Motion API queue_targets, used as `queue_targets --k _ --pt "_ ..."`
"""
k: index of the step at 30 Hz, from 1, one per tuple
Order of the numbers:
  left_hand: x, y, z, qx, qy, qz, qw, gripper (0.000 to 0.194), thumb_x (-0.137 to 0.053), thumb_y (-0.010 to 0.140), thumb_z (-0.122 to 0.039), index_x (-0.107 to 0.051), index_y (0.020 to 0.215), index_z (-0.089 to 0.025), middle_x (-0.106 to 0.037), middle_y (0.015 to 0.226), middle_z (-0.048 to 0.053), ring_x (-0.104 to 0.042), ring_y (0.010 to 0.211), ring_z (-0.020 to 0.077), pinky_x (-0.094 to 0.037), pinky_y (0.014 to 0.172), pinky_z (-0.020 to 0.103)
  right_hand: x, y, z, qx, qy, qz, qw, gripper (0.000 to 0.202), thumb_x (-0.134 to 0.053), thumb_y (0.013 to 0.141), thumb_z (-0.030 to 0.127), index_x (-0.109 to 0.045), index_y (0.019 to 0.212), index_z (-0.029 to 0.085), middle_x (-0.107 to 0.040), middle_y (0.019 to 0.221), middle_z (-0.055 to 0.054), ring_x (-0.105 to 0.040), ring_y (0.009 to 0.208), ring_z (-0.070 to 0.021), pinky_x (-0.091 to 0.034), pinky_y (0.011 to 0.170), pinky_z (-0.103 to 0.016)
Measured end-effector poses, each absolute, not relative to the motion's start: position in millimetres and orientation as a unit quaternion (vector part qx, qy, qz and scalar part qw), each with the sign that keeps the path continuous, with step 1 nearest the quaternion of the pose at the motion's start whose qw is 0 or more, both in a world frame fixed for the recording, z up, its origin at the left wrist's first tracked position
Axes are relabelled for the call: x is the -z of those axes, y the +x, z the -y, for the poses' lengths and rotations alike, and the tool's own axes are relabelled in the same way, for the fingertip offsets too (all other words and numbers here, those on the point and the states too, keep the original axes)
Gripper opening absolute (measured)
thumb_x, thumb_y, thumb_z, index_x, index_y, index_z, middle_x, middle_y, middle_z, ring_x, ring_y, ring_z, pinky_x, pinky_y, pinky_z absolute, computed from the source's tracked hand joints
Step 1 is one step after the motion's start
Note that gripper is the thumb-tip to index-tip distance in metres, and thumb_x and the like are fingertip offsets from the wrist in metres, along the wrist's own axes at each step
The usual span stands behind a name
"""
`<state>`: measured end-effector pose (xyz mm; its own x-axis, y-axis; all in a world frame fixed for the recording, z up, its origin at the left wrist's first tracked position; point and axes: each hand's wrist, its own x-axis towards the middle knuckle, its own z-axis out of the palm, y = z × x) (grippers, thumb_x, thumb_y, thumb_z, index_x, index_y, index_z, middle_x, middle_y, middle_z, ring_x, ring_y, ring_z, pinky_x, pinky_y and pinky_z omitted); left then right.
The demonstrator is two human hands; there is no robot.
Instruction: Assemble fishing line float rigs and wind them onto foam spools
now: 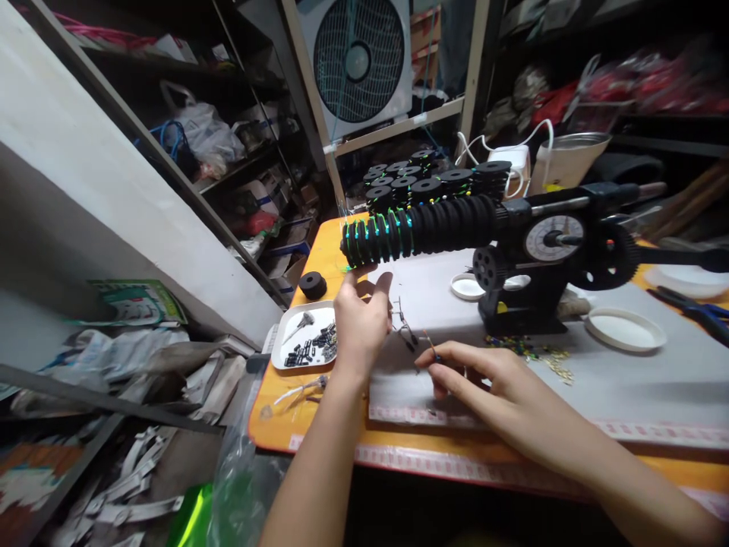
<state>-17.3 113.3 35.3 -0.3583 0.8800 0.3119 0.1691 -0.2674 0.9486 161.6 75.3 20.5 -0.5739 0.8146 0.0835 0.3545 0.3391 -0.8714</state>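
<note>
A black winding machine (555, 243) carries a row of black spools (449, 226) on its shaft, the left ones wound with green line and blue beads. My left hand (364, 319) is raised under the left end of the row, its index finger at the underside of the spools; its fingers are bent, and whether it pinches anything is unclear. To the right, my right hand (472, 372) pinches a thin orange-tipped piece (431, 346) between thumb and fingertips. Small dark wire parts (405, 327) appear between the hands above the white sheet (456, 387).
A white tray (277, 357) of small black parts and a loose black spool (313, 285) are at the table's left. Round white lids (625, 329), scattered beads (555, 361) and blue-handled pliers (698, 311) lie right. Stacked spools (427, 186) and a fan (358, 61) stand behind.
</note>
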Motion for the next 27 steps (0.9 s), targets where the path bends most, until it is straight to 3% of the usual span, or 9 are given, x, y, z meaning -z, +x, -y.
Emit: queue_targets --k 4,11,14,17,19,21,24,27 --pt "-35 -16 -111 -0.646 0.473 -0.536 0.268 0.017 -0.068 0.088 -0.031 -0.056 0.087 -0.019 -0.050 0.050 -0.009 -0.044 0.033 0.0065 -0.035 0.039 0.019 -17 163 -76 -0.429 -0.381 0.776 0.262 0.035 -0.046 0.100 0.049 -0.068 0.100 0.022 -0.074 0.087 -0.001 -0.067 0.075 -0.0171 -0.049 0.068 -0.026" --pt "-32 -14 -114 -0.663 0.466 -0.523 0.263 0.026 -0.066 0.089 -0.039 -0.060 0.103 -0.018 -0.050 0.056 -0.010 -0.045 0.035 0.0068 -0.037 0.041 0.020 -18 163 -75 -0.432 -0.370 0.785 0.246 0.039 -0.044 0.101 0.051 -0.068 0.096 0.021 -0.075 0.088 -0.003 -0.070 0.078 -0.0183 -0.051 0.069 -0.027" --pt "-29 -13 -112 -0.637 0.488 -0.535 0.264 0.025 -0.067 0.088 -0.040 -0.068 0.093 -0.016 -0.049 0.053 -0.007 -0.044 0.037 0.0085 -0.036 0.042 0.022 -16 163 -75 -0.400 -0.372 0.801 0.246 0.037 -0.043 0.102 0.047 -0.068 0.097 0.021 -0.075 0.083 -0.002 -0.071 0.074 -0.0173 -0.052 0.067 -0.026" --pt "-32 -11 -89 -0.612 0.518 -0.549 0.235 0.019 -0.071 0.086 -0.034 -0.071 0.076 -0.017 -0.054 0.062 -0.002 -0.049 0.052 0.0111 -0.041 0.054 0.025 -3 165 -77 -0.306 -0.387 0.830 0.259 0.034 -0.044 0.102 0.039 -0.067 0.116 0.019 -0.077 0.100 -0.007 -0.072 0.085 -0.0205 -0.055 0.076 -0.031" --pt "-34 -8 -65 -0.609 0.535 -0.553 0.193 0.013 -0.073 0.086 -0.030 -0.074 0.078 -0.019 -0.055 0.077 0.001 -0.052 0.067 0.0132 -0.043 0.067 0.026 11 166 -78 -0.212 -0.393 0.851 0.277 0.038 -0.044 0.102 0.034 -0.062 0.129 0.014 -0.074 0.106 -0.013 -0.071 0.091 -0.0241 -0.056 0.080 -0.037" --pt "-35 -5 -39 -0.612 0.544 -0.554 0.148 0.011 -0.069 0.090 -0.028 -0.072 0.084 -0.021 -0.055 0.089 0.003 -0.055 0.084 0.0157 -0.044 0.079 0.026 24 167 -79 -0.138 -0.394 0.860 0.293 0.042 -0.042 0.102 0.032 -0.059 0.133 0.009 -0.072 0.099 -0.015 -0.069 0.087 -0.0264 -0.056 0.077 -0.041" --pt "-29 1 -9 -0.653 0.494 -0.517 0.248 0.015 -0.059 0.098 -0.032 -0.066 0.090 -0.021 -0.059 0.094 0.003 -0.057 0.093 0.0154 -0.044 0.083 0.024 35 168 -76 -0.091 -0.379 0.868 0.307 0.038 -0.041 0.102 0.026 -0.062 0.129 0.008 -0.068 0.091 -0.013 -0.064 0.086 -0.0277 -0.055 0.075 -0.043" --pt "-16 10 8 -0.672 0.385 -0.464 0.430 0.019 -0.054 0.101 -0.039 -0.062 0.107 -0.023 -0.057 0.072 -0.002 -0.052 0.064 0.0100 -0.045 0.068 0.021 35 172 -69 -0.044 -0.354 0.882 0.307 0.032 -0.043 0.101 0.020 -0.064 0.123 0.009 -0.068 0.092 -0.012 -0.060 0.087 -0.0278 -0.054 0.076 -0.045"
